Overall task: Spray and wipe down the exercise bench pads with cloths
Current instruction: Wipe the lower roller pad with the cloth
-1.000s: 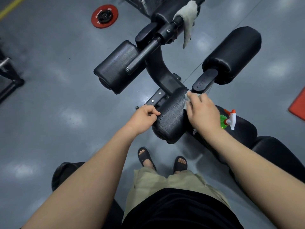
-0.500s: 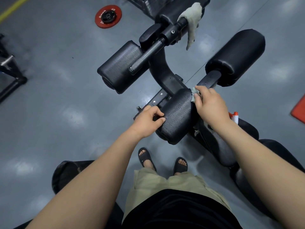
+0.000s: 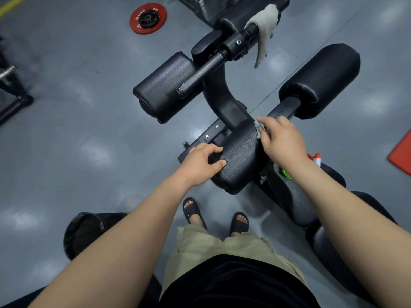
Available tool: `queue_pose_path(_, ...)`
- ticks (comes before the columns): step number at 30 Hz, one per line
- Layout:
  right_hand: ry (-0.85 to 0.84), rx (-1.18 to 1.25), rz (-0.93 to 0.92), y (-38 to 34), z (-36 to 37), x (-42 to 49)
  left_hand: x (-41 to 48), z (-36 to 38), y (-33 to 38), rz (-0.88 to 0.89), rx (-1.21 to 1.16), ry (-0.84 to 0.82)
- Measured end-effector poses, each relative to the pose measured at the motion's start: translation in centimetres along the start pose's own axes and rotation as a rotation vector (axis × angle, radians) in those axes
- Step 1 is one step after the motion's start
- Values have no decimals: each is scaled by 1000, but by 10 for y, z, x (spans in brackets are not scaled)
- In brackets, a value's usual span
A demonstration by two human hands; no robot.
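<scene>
A black roller pad (image 3: 239, 156) lies at the centre of the bench frame. My left hand (image 3: 200, 162) grips its left end, thumb on the cracked surface. My right hand (image 3: 282, 141) holds a small grey cloth (image 3: 258, 126) against the pad's right end, next to the black bar. Only an edge of that cloth shows past my fingers. A spray bottle (image 3: 315, 160) with an orange and white head stands on the bench seat (image 3: 298, 201), mostly hidden behind my right wrist. A second pale cloth (image 3: 264, 25) hangs over the upper bar.
Two more roller pads flank the frame, one at the left (image 3: 164, 87) and one at the right (image 3: 320, 81). A red weight plate (image 3: 148, 18) lies on the grey floor at the top. A black rack foot (image 3: 13, 94) is at the left edge, a red mat (image 3: 402, 152) at the right.
My right hand has slid the cloth up along the pad's right end toward the bar, now covering most of the spray bottle. My left hand has kept its grip on the pad.
</scene>
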State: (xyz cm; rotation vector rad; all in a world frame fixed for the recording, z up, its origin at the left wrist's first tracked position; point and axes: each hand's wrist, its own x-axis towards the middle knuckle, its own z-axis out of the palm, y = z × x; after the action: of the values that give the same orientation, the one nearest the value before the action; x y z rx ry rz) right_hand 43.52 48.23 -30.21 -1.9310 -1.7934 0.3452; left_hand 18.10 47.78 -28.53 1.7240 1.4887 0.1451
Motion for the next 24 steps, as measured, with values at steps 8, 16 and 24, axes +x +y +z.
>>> queue_pose_path(8,-7,11,-41,-1,-5,-23,3,-2,-2,46,-45,35)
queue_pose_path(16,-26,9,-40,-4,2,6,4,-2,-3,96,-34,19)
queue_pose_path(24,-66,38,-66,-2,-6,-31,7,-7,-2,82,-60,-2)
